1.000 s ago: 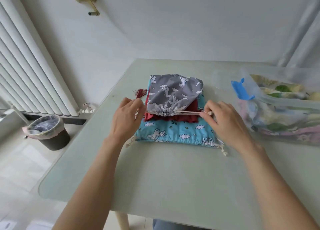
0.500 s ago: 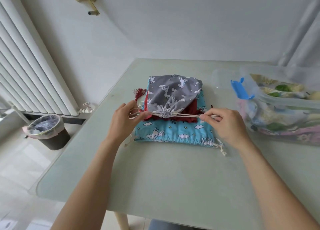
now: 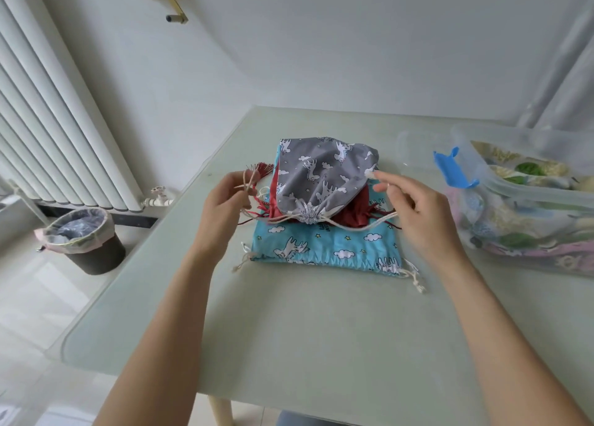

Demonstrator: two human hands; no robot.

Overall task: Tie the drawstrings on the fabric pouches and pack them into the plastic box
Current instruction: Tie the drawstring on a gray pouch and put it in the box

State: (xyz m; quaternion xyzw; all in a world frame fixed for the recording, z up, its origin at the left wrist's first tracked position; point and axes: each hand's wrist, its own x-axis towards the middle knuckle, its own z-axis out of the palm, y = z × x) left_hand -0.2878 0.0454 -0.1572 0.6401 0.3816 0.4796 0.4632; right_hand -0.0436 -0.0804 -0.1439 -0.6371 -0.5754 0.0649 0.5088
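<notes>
Soft, even daylight fills a pale room, casting only faint shadows on the counter (image 3: 321, 323). Wide-angle distortion bends the radiator (image 3: 48, 120) and wall lines at the edges. The right hand (image 3: 414, 207) shows motion blur at its fingertips.

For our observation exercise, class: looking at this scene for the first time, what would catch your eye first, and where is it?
First, the grey pouch mid-table, its mouth cinched, atop a red pouch and a blue pouch. The left hand pinches the drawstring; the right hand hovers beside it. At the right edge, a clear plastic box holds packed pouches.
</notes>
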